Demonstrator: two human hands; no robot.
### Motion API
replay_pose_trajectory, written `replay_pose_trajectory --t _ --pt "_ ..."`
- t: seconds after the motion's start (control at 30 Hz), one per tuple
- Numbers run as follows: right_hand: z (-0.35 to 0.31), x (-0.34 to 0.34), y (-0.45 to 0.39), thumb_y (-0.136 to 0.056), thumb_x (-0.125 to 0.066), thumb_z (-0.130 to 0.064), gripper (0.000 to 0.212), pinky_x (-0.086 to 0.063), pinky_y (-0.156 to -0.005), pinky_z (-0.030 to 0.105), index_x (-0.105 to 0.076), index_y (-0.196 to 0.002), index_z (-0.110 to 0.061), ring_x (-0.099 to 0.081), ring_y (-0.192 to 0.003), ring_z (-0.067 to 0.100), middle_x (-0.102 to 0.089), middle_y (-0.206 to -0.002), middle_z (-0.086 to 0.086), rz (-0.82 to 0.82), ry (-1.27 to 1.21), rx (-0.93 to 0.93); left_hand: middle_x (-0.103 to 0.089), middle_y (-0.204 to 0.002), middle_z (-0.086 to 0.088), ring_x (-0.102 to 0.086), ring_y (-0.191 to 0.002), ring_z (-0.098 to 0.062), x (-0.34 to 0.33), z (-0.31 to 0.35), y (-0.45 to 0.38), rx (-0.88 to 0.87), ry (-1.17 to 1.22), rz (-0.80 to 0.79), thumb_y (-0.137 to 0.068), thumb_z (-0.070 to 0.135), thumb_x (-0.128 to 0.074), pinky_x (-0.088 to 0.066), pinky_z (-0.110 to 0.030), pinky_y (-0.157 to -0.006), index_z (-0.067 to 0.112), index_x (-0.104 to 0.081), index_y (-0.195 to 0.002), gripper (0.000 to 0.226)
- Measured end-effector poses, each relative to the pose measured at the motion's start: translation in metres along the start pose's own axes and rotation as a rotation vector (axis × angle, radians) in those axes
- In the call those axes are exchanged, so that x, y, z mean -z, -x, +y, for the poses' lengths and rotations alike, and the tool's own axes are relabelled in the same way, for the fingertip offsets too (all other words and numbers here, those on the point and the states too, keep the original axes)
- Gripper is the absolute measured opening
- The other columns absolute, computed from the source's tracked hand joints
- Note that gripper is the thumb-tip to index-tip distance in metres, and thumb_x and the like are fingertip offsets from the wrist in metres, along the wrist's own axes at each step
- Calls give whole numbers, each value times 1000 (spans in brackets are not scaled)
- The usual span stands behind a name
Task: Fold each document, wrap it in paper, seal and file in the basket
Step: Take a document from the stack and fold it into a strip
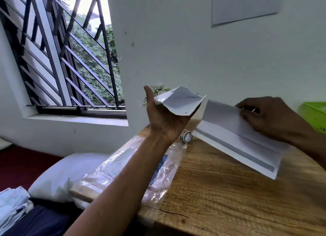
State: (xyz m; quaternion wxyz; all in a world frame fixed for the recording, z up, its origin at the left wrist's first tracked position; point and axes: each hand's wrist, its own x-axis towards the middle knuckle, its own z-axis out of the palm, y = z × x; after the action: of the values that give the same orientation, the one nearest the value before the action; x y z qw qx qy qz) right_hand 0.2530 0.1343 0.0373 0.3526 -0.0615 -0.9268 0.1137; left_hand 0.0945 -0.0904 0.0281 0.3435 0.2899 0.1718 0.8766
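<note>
Two hands up over the wooden tabletop [220, 191]. Crinkly clear plastic bag [134, 167] lies on the tabletop's left edge. Folded white document [236, 139], blurry, hangs tilted above the tabletop, right hand [268, 119] with its grip pinched on the top edge. Left hand [165, 119], palm up, cradles an open white paper wrap [181, 102], fingers curled under it. Green basket [314, 116] at the tabletop's far right. Tape roll [186, 136] sits on the tabletop under the left hand.
</note>
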Motion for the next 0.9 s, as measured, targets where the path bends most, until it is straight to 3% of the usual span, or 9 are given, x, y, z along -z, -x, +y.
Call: replay_pose_trajectory --t 0.1,0.2,0.3,0.43,0.53,0.6,0.67,0.77,0.9 --pt "-7 8 0 -97 -62 -19 23 -47 -76 30 -73 -108 -35 -70 -82 10 -75 -94 -11 102 -260 -115 -59 -109 -14 -53 -119 -40 2 4 -3 -71 -19 -30 -81 83 -59 -33 -55 -120 13 -58 -120 80" --pt "-6 9 1 -98 -64 -17 20 -53 -60 17 -74 -100 -35 -69 -64 -3 -78 -80 -13 70 -476 -225 -59 -108 -13 -60 -104 -36 8 10 -3 -133 -73 -5 -80 86 -55 -39 -51 -114 13 -58 -123 85" --pt "0 -3 1 -96 -70 -14 14 -56 -69 28 -78 -105 -20 -71 -69 13 -80 -83 -1 34 -703 -469 -56 -111 -12 -59 -106 -34 14 17 -1 -148 -69 -18 -79 87 -56 -22 -51 -124 14 -52 -127 87" --pt "0 -25 8 -94 -72 -16 19 -50 -67 33 -75 -113 -15 -67 -83 29 -75 -102 12 -47 -842 -676 -60 -102 -14 -61 -100 -35 9 -2 0 -59 -109 -10 -84 86 -51 -26 -50 -122 7 -65 -103 82" --pt "-13 -30 16 -98 -66 -11 15 -57 -73 40 -75 -110 -13 -70 -89 31 -77 -101 14 -131 -906 -660 -65 -103 -18 -66 -100 -35 5 -21 1 28 -241 41 -84 84 -53 -40 -51 -114 4 -65 -113 86" --pt "-23 -30 18 -102 -60 -12 16 -59 -74 40 -75 -108 -10 -73 -87 30 -79 -99 16 -173 -1007 -634 -66 -110 -18 -64 -110 -37 2 -27 2 63 -249 55 -83 82 -58 -39 -53 -118 7 -61 -125 86" --pt "-32 -29 19 -104 -57 -30 29 -57 -70 35 -76 -112 -10 -74 -84 24 -78 -105 16 -252 -1089 -615 -65 -115 -17 -58 -118 -37 1 -31 3 67 -229 65 -85 79 -59 -39 -54 -118 10 -61 -131 84" --pt "-41 -29 22 -98 -59 -51 43 -57 -79 38 -77 -117 -17 -75 -91 23 -79 -109 8 -382 -1195 -567 -63 -120 -16 -59 -117 -36 7 -36 0 60 -228 86 -85 78 -60 -35 -55 -120 11 -56 -142 89" --pt "-44 -35 22 -95 -70 -25 36 -59 -92 46 -67 -129 -14 -74 -105 30 -78 -115 9 -361 -1267 -583 -61 -110 -17 -65 -103 -36 14 -32 -2 125 -200 101 -70 82 -71 -35 -58 -118 7 -53 -144 107"
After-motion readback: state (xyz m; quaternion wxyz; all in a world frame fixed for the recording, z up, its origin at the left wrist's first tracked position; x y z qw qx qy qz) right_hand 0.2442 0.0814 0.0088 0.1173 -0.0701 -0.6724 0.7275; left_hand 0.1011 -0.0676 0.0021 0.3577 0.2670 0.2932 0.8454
